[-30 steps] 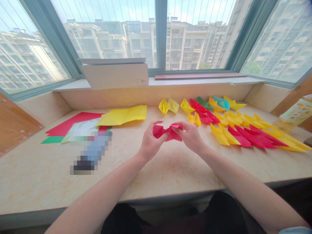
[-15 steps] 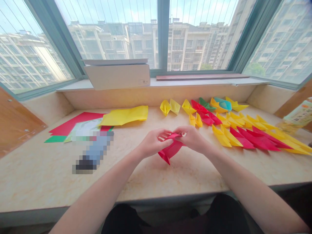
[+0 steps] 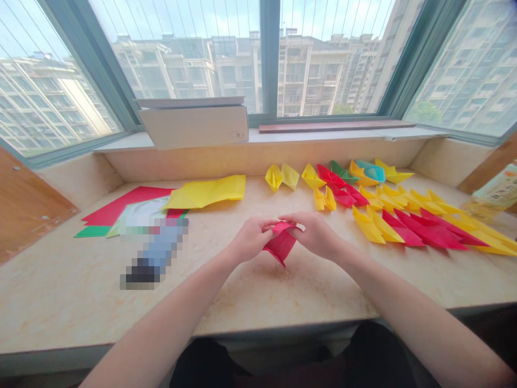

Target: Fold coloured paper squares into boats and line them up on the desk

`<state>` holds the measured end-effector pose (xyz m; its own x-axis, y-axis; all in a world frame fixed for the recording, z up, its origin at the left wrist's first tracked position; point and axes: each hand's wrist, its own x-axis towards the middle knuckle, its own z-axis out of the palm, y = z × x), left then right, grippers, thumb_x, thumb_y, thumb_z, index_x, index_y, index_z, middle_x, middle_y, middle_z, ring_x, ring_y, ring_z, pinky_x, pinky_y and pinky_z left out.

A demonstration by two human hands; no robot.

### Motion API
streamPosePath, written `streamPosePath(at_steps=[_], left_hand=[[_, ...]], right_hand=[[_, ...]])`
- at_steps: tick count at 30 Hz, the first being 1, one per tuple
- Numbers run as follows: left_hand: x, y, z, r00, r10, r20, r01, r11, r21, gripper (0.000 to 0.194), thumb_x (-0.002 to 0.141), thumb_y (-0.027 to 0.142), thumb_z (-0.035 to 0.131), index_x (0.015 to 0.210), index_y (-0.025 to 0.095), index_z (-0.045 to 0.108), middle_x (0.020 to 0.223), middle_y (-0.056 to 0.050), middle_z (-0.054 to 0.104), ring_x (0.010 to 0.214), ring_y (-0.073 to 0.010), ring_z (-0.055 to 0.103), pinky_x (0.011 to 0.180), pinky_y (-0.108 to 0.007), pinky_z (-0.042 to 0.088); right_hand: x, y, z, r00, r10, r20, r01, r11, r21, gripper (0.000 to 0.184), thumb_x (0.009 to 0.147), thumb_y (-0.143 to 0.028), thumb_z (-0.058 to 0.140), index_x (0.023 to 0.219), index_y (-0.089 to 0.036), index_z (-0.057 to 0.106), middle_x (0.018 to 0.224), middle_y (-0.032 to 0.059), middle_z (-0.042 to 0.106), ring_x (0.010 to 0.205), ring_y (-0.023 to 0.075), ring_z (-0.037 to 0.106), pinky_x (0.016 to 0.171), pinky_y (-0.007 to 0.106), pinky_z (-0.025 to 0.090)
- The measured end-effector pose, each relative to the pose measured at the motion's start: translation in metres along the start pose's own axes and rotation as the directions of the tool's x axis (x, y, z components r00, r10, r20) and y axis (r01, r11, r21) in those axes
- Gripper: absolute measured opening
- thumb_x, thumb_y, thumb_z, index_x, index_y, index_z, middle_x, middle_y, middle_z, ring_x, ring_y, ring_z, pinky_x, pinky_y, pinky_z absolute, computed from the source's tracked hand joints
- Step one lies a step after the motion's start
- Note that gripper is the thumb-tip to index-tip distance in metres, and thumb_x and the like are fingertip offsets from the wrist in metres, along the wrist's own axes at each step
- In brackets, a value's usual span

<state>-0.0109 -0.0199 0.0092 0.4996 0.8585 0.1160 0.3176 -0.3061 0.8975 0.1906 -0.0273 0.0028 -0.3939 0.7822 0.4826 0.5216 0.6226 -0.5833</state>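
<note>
Left hand [image 3: 251, 238] and right hand [image 3: 313, 234] half-curled, fingertips pinching a creased red origami fold [image 3: 281, 243] between them, just above the marble sill [image 3: 258, 293]; open stone from hands to front edge, paper boats [image 3: 428, 234] just right of right hand.

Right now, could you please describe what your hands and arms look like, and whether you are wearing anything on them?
My left hand and right hand are bare, with no gloves, rings or watch in view. My left forearm and right forearm show no sleeves. Dark clothing shows below them.
</note>
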Motion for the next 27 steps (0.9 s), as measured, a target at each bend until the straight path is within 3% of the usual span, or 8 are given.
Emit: streamPosePath(at_steps=[6, 14, 18, 22, 27], left_hand=[[-0.001, 0.001, 0.003, 0.999, 0.031, -0.022, -0.032, 0.999, -0.041, 0.026, 0.087, 0.029, 0.058, 0.099, 0.016, 0.077, 0.084, -0.005, 0.075, 0.073, -0.0188, 0.066, 0.061, -0.025, 0.05], [-0.003, 0.0, 0.005, 0.995, 0.078, -0.056, -0.079, 0.997, -0.02, 0.026, 0.09, 0.033, 0.058, 0.101, 0.018, 0.077, 0.088, -0.005, 0.076, 0.081, -0.0222, 0.069, 0.069, -0.029, 0.054], [-0.003, 0.003, 0.007, 0.994, 0.088, -0.066, -0.092, 0.994, -0.052, 0.028, 0.091, 0.035, 0.058, 0.103, 0.018, 0.077, 0.087, -0.005, 0.076, 0.08, -0.022, 0.069, 0.066, -0.028, 0.053], [-0.003, 0.004, 0.01, 0.99, 0.032, -0.135, -0.056, 0.982, -0.182, 0.032, 0.09, 0.039, 0.061, 0.106, 0.016, 0.076, 0.09, -0.007, 0.077, 0.081, -0.0228, 0.071, 0.067, -0.03, 0.055], [-0.002, 0.003, 0.012, 0.969, -0.11, -0.222, -0.006, 0.885, -0.466, 0.041, 0.085, 0.048, 0.07, 0.106, 0.013, 0.071, 0.091, -0.01, 0.077, 0.079, -0.0239, 0.073, 0.072, -0.036, 0.059]], right_hand=[[0.0, -0.001, -0.001, 0.998, -0.053, -0.02, 0.052, 0.997, -0.055, 0.035, 0.083, -0.005, 0.057, 0.106, -0.024, 0.076, 0.097, 0.0038, 0.078, 0.087, 0.0229, 0.071, 0.082, 0.035, 0.051], [0.0, -0.003, 0.0, 0.998, -0.021, -0.067, 0.023, 0.999, 0.038, 0.029, 0.087, -0.011, 0.057, 0.104, -0.025, 0.076, 0.1, 0.0028, 0.077, 0.089, 0.0221, 0.071, 0.08, 0.034, 0.052], [0.0, -0.004, 0.002, 0.991, 0.054, -0.122, -0.049, 0.998, 0.042, 0.024, 0.087, -0.011, 0.058, 0.092, -0.024, 0.077, 0.088, 0.0024, 0.077, 0.079, 0.0214, 0.07, 0.074, 0.033, 0.052], [0.0, -0.005, 0.005, 0.977, 0.063, -0.206, -0.058, 0.998, 0.03, 0.021, 0.085, -0.014, 0.061, 0.096, -0.024, 0.076, 0.091, 0.0033, 0.077, 0.082, 0.0218, 0.07, 0.078, 0.035, 0.054], [0.002, -0.008, 0.003, 0.962, 0.194, -0.194, -0.15, 0.964, 0.219, 0.033, 0.086, -0.022, 0.064, 0.118, -0.021, 0.067, 0.104, 0.007, 0.074, 0.091, 0.0222, 0.07, 0.079, 0.035, 0.058]])
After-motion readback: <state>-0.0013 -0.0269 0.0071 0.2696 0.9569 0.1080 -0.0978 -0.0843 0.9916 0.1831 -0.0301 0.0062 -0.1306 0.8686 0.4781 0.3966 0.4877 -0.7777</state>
